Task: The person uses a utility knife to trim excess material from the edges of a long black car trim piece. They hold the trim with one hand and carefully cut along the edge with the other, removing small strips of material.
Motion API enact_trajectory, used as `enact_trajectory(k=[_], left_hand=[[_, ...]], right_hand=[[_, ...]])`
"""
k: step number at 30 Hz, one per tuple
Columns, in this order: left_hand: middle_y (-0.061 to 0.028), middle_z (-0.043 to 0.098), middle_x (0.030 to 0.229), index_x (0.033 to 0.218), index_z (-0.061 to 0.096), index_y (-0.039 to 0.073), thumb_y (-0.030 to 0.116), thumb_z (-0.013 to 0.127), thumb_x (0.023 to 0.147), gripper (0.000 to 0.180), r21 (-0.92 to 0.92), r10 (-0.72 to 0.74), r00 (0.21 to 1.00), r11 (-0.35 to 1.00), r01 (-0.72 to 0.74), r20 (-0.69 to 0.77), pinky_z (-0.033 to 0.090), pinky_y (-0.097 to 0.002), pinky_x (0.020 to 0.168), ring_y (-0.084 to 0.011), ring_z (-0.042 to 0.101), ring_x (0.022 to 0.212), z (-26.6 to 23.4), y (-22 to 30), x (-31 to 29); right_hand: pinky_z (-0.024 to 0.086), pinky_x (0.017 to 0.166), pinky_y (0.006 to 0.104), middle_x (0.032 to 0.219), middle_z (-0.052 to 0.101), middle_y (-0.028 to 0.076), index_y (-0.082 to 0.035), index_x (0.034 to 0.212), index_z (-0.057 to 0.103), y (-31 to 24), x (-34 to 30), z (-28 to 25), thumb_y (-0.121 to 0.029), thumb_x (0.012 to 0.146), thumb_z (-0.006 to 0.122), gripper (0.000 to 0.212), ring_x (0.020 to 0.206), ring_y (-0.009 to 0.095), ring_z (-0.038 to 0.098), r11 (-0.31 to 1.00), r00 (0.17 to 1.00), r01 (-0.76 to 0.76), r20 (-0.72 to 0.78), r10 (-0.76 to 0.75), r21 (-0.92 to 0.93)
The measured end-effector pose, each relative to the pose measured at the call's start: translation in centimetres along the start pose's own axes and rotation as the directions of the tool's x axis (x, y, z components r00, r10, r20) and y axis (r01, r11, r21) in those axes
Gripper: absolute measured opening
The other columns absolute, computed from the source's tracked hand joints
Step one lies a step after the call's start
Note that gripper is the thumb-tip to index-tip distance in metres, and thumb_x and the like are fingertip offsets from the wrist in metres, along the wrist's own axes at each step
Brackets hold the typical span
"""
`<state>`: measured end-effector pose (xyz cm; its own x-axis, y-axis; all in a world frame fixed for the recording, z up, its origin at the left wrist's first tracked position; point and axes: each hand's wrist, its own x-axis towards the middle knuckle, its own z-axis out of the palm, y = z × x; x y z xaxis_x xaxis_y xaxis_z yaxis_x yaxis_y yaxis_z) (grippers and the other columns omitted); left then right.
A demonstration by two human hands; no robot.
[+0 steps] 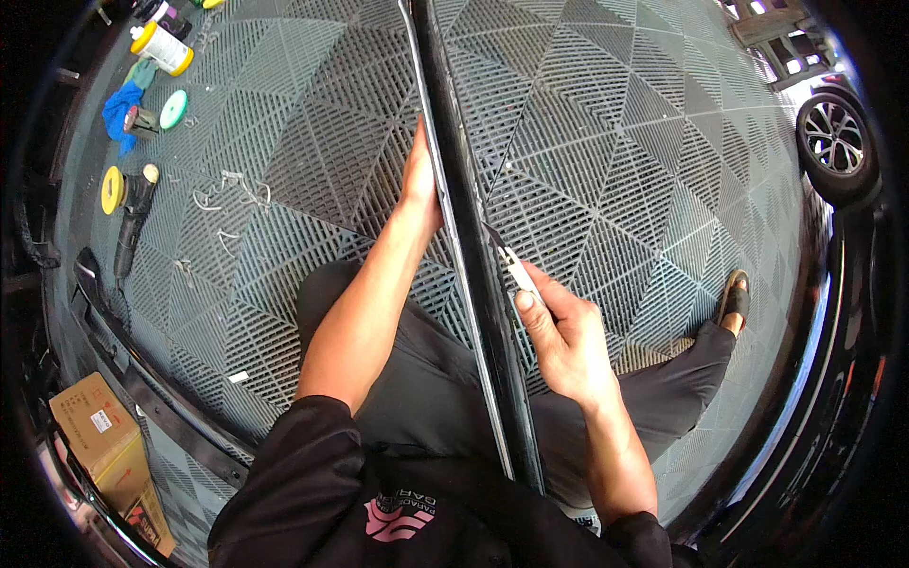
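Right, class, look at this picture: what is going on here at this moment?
A seated person steadies a long black trim strip across their lap, the left hand pressed against its left edge. The right hand holds a small blade to the strip's right side. Polishing tools and bottles lie on the grey grid floor.

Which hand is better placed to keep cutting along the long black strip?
Right. The right hand already holds the small knife with its tip at the long black strip. The left hand lies flat against the strip's far side, steadying it.
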<state>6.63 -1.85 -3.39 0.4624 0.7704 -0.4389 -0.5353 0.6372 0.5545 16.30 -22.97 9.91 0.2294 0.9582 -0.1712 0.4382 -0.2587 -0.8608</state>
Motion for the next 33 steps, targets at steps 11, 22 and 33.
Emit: enact_trajectory(k=[11,22,33], left_hand=[[-0.0009,0.038,0.058,0.077,0.056,0.014,0.065,0.040,0.098,0.058,-0.109,0.015,0.996,0.994,-0.006,0.083,0.029,-0.0300,0.044,-0.0150,0.035,0.049,-0.8,0.9,0.1],[-0.0007,0.036,0.056,0.073,0.053,0.014,0.063,0.039,0.098,0.057,-0.064,0.053,0.995,0.997,-0.048,0.083,0.029,-0.0303,0.043,-0.0154,0.036,0.048,-0.4,1.3,-0.2],[0.0001,0.034,0.055,0.075,0.055,0.014,0.060,0.039,0.099,0.055,-0.057,0.064,0.997,0.997,-0.061,0.048,0.028,-0.0297,0.043,-0.0144,0.033,0.047,0.0,1.6,-0.5]], right_hand=[[0.053,0.059,0.0373,0.081,0.071,0.016,-0.001,0.112,0.067,-2.5,0.7,1.1,-0.012,0.093,0.066,0.022,0.063,0.031,0.069,0.972,0.999,-0.040,-0.019,0.036,-0.230],[0.054,0.058,0.0328,0.080,0.070,0.015,-0.001,0.108,0.067,-2.9,1.3,2.2,-0.002,0.090,0.066,0.019,0.063,0.024,0.069,0.973,0.994,0.052,-0.087,-0.073,-0.225],[0.054,0.060,0.0338,0.083,0.071,0.016,-0.001,0.112,0.068,-2.6,1.4,2.8,-0.001,0.088,0.066,0.024,0.065,0.027,0.069,0.975,0.994,0.046,-0.087,-0.066,-0.215]])
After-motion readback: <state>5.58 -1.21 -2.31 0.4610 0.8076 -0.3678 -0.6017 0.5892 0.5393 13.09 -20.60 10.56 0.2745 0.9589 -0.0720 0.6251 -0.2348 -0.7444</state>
